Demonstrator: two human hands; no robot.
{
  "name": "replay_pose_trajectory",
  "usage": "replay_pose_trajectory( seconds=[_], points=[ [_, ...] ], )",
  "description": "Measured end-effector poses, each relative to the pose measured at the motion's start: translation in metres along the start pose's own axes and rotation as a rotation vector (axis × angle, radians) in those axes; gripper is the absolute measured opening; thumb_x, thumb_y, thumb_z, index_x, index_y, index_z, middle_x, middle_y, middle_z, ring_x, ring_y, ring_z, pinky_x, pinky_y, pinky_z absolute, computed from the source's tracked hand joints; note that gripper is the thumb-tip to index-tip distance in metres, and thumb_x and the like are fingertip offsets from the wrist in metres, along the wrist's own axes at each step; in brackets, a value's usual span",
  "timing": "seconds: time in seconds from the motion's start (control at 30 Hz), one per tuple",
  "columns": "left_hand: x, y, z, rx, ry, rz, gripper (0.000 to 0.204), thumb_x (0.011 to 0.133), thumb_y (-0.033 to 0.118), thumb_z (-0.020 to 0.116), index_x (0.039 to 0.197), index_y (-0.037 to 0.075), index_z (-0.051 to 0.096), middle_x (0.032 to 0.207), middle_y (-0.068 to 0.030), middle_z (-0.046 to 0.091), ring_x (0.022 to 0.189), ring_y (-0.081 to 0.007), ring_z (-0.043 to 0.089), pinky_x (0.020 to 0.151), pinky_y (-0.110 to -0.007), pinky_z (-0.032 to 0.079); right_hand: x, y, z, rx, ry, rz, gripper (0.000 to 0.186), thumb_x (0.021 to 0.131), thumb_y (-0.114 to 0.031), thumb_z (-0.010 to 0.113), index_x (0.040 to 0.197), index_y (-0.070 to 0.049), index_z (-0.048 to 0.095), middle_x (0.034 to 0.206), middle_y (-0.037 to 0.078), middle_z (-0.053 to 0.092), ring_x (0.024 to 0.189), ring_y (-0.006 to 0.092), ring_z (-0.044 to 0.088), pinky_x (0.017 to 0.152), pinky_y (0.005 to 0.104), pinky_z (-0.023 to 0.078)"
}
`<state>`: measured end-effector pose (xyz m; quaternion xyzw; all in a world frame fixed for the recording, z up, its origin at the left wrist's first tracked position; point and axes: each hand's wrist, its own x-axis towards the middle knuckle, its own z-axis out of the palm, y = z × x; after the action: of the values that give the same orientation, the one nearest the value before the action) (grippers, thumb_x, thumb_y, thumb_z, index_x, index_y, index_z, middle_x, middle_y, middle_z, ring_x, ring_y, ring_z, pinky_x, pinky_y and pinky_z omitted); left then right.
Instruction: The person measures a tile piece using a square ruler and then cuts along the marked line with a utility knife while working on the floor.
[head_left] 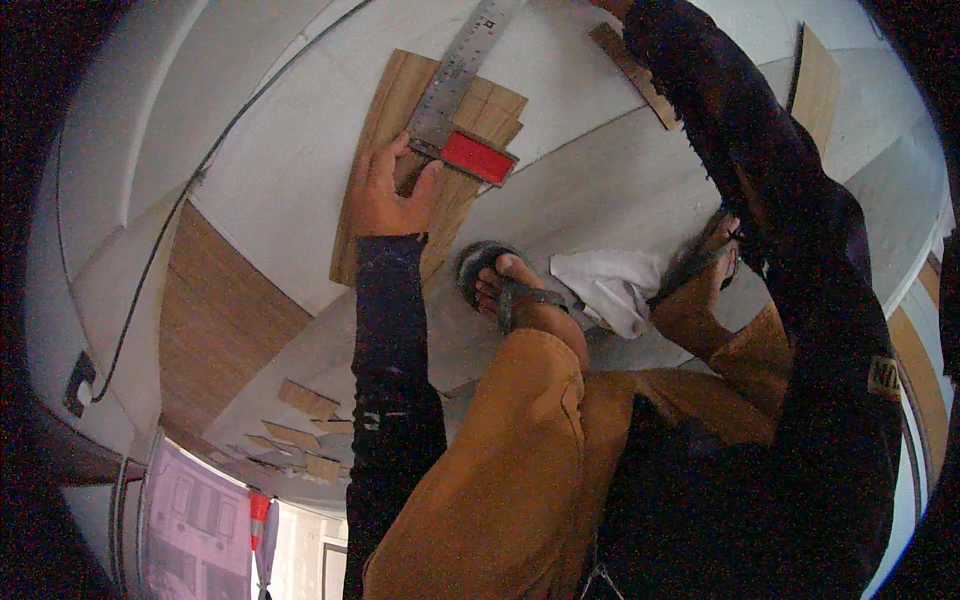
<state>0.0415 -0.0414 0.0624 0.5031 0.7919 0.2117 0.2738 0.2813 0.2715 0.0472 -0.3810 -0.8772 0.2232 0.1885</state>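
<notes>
My left hand [392,195] is closed at the end of a try square [462,80], thumb and forefinger against its stock. The square has a long steel ruler blade and a red-faced stock. It lies across wood-grain planks [376,130], which overlap on the floor with stepped ends. The blade points away and runs out of the top edge. Of my right hand [612,6] only a small part shows at the top edge, past the dark sleeve, and its fingers are out of sight.
Beside my right sleeve lies a narrow wood strip [636,76], with a pale board [815,88] further right. A white cloth [608,290] is between my sandalled feet. A black cable [228,130] runs to a wall socket [80,384] at left. Several wood offcuts [308,399] lie lower left.
</notes>
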Motion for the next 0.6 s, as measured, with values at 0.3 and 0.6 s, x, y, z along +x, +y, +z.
replay_pose_trajectory(
  seconds=[0.3,0.6],
  points=[
    [0.004,0.005,-0.003,0.256,0.08,0.174,0.074,0.068,0.032,0.087,0.133,0.011,0.059,0.128,-0.0165,0.053,0.121,-0.04,0.049,0.103,-0.052,0.04,-0.009,-0.064,0.014,0.012,-0.419,-0.162,0.034,0.092,-0.032,0.069,0.119,-0.012,0.065,0.125,0.012,0.067,0.104,0.0336,0.068,0.085,0.0443,0.056],
    [-0.001,-0.012,-0.006,0.333,0.199,0.225,0.064,0.074,0.037,0.08,0.129,0.01,0.06,0.13,-0.0151,0.053,0.124,-0.0397,0.047,0.106,-0.052,0.037,0.011,-0.111,-0.045,-0.324,-0.656,-0.279,0.037,0.084,-0.034,0.076,0.108,-0.007,0.065,0.105,0.012,0.068,0.1,0.0332,0.068,0.084,0.0442,0.056]
  ],
)
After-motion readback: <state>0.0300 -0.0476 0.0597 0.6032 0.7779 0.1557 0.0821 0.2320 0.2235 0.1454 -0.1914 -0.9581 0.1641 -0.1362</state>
